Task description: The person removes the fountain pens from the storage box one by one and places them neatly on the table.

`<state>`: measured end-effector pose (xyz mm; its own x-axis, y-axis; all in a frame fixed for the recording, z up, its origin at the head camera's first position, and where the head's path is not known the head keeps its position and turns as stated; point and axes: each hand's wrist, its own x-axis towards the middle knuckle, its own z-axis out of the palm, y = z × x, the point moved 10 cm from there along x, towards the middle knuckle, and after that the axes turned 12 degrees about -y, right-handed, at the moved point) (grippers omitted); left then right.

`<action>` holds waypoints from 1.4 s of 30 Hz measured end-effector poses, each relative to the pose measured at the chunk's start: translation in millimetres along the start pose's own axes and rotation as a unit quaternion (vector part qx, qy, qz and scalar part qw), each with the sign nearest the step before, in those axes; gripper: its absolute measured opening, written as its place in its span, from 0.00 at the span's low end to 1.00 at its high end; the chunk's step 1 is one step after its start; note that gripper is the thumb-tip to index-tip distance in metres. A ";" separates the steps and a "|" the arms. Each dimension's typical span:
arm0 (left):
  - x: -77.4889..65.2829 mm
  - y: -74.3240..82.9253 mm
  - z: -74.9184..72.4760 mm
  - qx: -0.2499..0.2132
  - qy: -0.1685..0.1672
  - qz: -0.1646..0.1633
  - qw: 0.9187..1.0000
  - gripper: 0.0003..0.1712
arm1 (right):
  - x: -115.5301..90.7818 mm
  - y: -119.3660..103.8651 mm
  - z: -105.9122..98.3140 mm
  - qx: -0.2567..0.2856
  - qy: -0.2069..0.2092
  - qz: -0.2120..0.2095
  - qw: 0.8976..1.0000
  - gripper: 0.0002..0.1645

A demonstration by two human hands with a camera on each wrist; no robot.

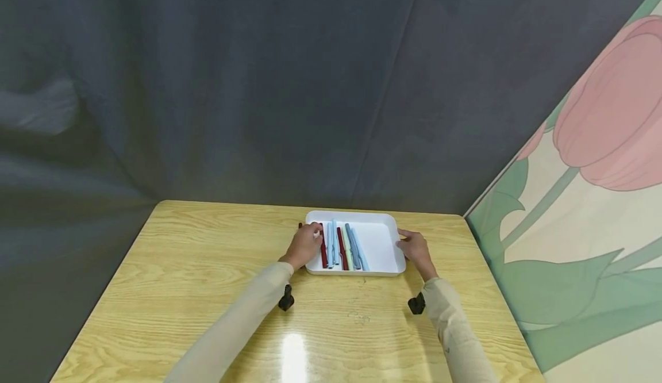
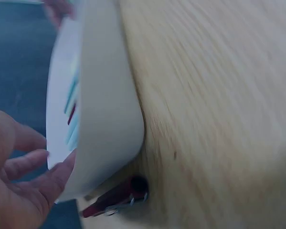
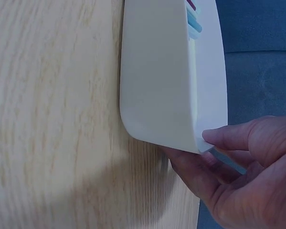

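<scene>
A shallow white tray (image 1: 381, 245) stands at the back of the table, with several slim pens inside: dark red (image 1: 339, 249), light blue (image 1: 330, 245), pale green (image 1: 347, 248) and grey-blue (image 1: 354, 246). My left hand (image 1: 305, 246) reaches over the tray's left rim, bent fingers (image 2: 56, 180) inside near the leftmost red pen (image 1: 324, 255). Whether they pinch it is hidden. At the right end, my right hand (image 1: 415, 252) grips the tray's edge, thumb on the rim and fingers (image 3: 195, 174) outside and below. Beside the tray's left end lies another dark red pen (image 2: 115, 198).
The wooden table (image 1: 207, 256) extends left and toward me. A dark curtain (image 1: 258, 95) hangs behind its back edge. On the right stands a wall panel with painted tulips (image 1: 610, 107). Black wrist devices (image 1: 286, 298) sit at both sleeves.
</scene>
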<state>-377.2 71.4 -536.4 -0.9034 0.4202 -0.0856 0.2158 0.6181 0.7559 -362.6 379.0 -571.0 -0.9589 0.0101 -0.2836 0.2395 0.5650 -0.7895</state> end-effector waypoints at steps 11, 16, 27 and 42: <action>5.7 8.2 26.6 0.222 -0.055 -0.011 0.974 0.13 | 1.2 2.3 1.0 0.002 -0.003 0.012 1.000 0.27; 7.4 9.4 23.8 0.205 -0.057 -0.017 0.977 0.10 | 0.7 2.1 -1.4 0.007 -0.002 0.007 1.000 0.27; 8.1 9.1 27.6 0.235 -0.092 -0.019 0.968 0.07 | -0.2 -1.0 -0.9 0.009 -0.005 0.001 1.000 0.27; 11.9 4.4 17.7 0.188 -0.079 -0.049 0.978 0.10 | 3.5 2.6 -0.4 0.007 0.001 0.003 1.000 0.26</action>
<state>-380.5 90.9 -545.6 -0.8643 0.4260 -0.2673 0.2788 0.8483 0.4502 -365.4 380.9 -573.9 -0.9577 0.0155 -0.2875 0.2476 0.5538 -0.7950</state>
